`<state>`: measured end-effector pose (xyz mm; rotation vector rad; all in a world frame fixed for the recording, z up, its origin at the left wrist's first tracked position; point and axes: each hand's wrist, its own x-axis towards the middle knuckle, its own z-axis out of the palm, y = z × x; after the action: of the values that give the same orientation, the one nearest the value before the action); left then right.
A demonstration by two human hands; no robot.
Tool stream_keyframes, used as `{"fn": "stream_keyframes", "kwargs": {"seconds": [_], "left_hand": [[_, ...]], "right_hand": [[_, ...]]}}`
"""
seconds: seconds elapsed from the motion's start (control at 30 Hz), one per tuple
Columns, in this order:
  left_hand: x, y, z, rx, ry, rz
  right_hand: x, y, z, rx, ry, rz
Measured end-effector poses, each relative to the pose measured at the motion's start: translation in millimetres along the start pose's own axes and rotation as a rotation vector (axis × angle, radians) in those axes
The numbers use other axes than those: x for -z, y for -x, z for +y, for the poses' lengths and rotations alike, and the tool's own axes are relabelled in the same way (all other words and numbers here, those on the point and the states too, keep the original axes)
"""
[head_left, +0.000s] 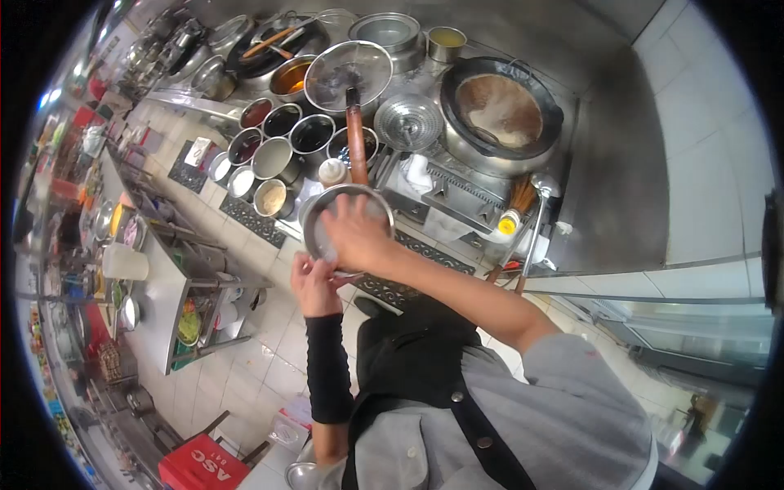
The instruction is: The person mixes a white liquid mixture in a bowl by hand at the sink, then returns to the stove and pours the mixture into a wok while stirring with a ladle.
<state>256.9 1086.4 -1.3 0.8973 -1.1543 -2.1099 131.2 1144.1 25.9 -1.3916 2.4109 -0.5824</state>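
Note:
A round metal bowl (309, 216) is held in front of me, tilted so its inside shows. My left hand (315, 284), below a black sleeve, grips its near rim. Inside the bowl lies my right hand (353, 232), palm down with fingers apart; its fingertips are near something pale that I cannot make out. Just beyond the bowl is the wooden handle of a strainer (356, 139), whose round mesh rests over a pot. A squeeze bottle (332, 172) stands beside the bowl.
A large wok (500, 114) steams at the right on the stove. Several metal pots of sauces and a pot of powder (272, 198) stand at the left. A perforated ladle (408, 122) rests between. Long-handled ladles (543, 186) lean right. A steel work table (163, 302) is at the left.

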Motion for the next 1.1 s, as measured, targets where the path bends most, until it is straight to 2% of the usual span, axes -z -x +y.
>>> {"fn": "stream_keyframes", "kwargs": {"seconds": [0.03, 0.3, 0.43, 0.5, 0.6, 0.73, 0.87, 0.97, 1.1], "left_hand": [[-16, -12, -6, 0.016, 0.019, 0.018], [-84, -99, -64, 0.346, 0.036, -0.422], [-118, -127, -106, 0.472, 0.014, -0.539], [-128, -144, -152, 0.537, -0.005, -0.522], [-138, -159, -219, 0.548, 0.037, -0.539], [-151, -167, -256, 0.569, 0.068, -0.564], [-165, -181, -288, 0.529, 0.032, -0.579], [-173, -186, -296, 0.472, -0.006, -0.545], [-179, -187, -301, 0.457, 0.021, -0.514]], "right_hand": [[7, -3, 12, -0.076, 0.016, -0.003], [40, -6, 95, -0.600, -0.016, -0.017], [-4, 0, 176, -0.612, 0.115, 0.165], [-5, 5, 199, -0.665, -0.014, 0.129], [-21, 9, 237, -0.682, 0.018, 0.169], [-38, 10, 278, -0.638, -0.005, 0.243], [-43, 7, 308, -0.651, -0.055, 0.224], [-57, 6, 351, -0.575, -0.053, 0.198], [-44, 6, 357, -0.530, -0.026, 0.190]]}}
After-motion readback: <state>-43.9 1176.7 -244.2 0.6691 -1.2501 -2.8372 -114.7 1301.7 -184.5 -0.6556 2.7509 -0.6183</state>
